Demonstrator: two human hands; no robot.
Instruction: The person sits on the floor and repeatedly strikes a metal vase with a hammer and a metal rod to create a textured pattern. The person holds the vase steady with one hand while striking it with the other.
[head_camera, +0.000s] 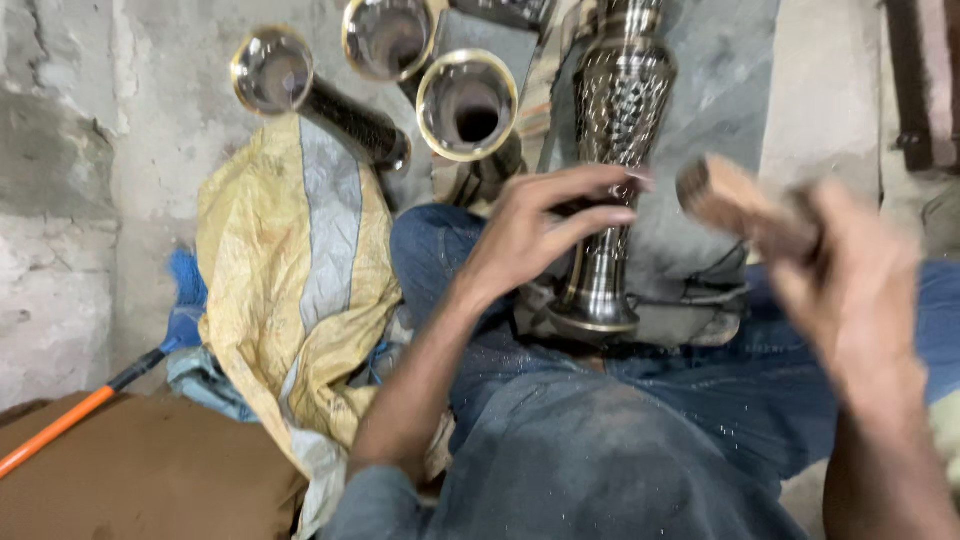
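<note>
I log one tall patterned metal vase (612, 150), upright between my knees at centre. My left hand (530, 235) has its grip clasped round the vase's narrow stem. My right hand (850, 280), blurred, grips a wooden block (735, 200) just right of it. Three more vases (400, 80) lie far left, above a yellow sack (290, 270).
</note>
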